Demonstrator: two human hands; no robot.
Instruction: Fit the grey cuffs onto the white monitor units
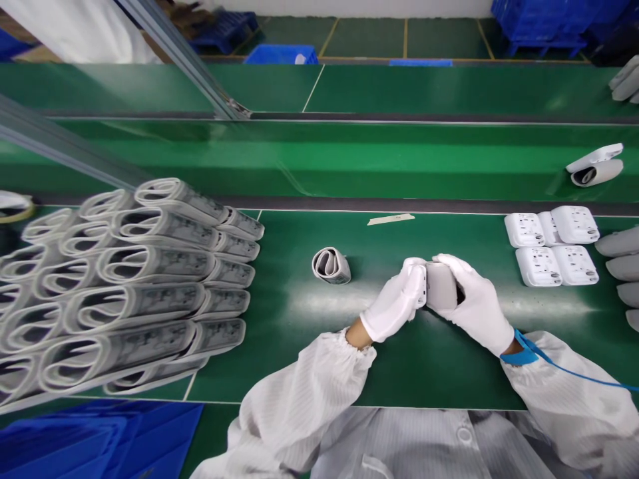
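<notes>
Our left hand and right hand pinch a grey casing between them. A loose grip could drop it.

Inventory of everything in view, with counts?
rolled cuffs: many, grey and white, stacked at left on green mat
rolled cuff: one, grey and white, on mat left of hands
plastic housings: about five, white, on mat at right
open housing: one, white, on upper green belt, right
paper strip: one, cream, on mat
crates: several, blue, on floor beyond
bin: one, blue, lower left
grey block: one, held between hands
wrist strap: one, blue, right wrist
left hand: white glove
right hand: white glove
sleeves: two, white
</notes>
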